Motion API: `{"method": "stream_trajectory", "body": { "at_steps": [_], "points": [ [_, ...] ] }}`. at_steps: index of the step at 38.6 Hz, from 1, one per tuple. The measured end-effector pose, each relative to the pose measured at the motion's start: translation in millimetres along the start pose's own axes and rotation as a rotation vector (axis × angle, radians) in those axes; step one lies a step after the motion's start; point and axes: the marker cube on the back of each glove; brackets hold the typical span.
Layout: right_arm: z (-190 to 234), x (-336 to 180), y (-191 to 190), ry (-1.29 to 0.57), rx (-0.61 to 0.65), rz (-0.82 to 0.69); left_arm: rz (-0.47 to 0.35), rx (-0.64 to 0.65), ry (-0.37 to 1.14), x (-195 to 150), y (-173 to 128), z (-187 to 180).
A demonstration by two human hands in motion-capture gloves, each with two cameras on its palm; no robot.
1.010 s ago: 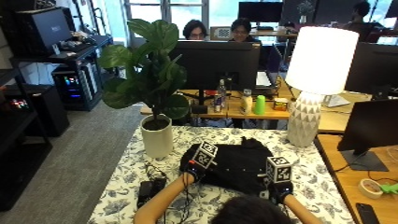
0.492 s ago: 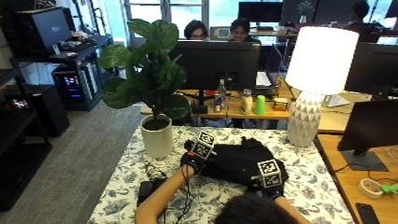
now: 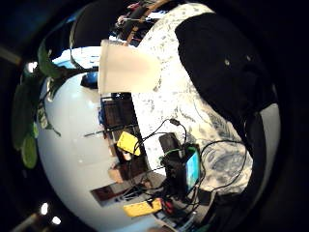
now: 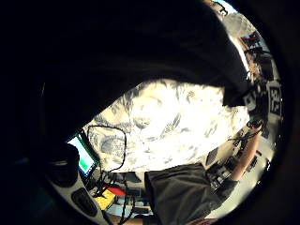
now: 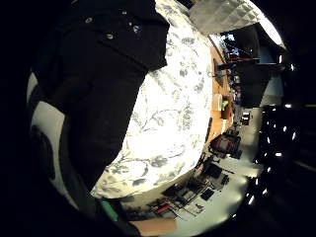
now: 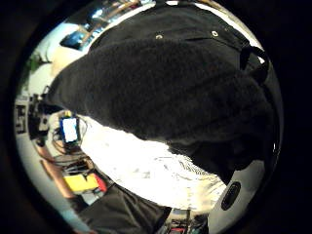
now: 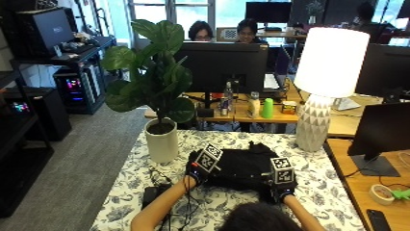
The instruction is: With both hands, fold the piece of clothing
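Garment: black clothing [image 7: 240, 166] bunched mid-table on floral cloth [image 7: 333, 190], ready for folding.
Left hand [image 7: 197, 169]: at garment's left edge; finger state impossible to tell.
Right hand [image 7: 280, 187]: at near right corner; grip likewise unclear.

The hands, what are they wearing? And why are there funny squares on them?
Both the left hand and the right hand wear black gloves. Each glove carries a white block printed with black square patterns. The forearms show no sleeves. What the squares are for, the pictures do not say.
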Motion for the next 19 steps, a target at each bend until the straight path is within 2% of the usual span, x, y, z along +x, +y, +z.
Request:
{"method": "stream_trajectory", "body": {
  "at_steps": [3, 11, 16, 19],
  "points": [
    [-9.8, -4.8, 11.0, 0.009, -0.022, -0.034, 0.007, -0.047, -0.049, -1.5, -3.2, 17.1],
    [-44.9, -11.7, 52.2, 0.017, -0.106, -0.122, 0.168, -0.157, 0.040, -1.7, 42.2, 28.1],
    [-74.4, -18.8, 92.6, 0.024, -0.197, -0.205, 0.227, -0.189, 0.065, -5.6, 74.1, 22.0],
    [-86.5, -21.5, 103.9, 0.058, -0.237, -0.251, 0.250, -0.210, 0.078, -10.2, 89.4, 10.7]
  ]
}}
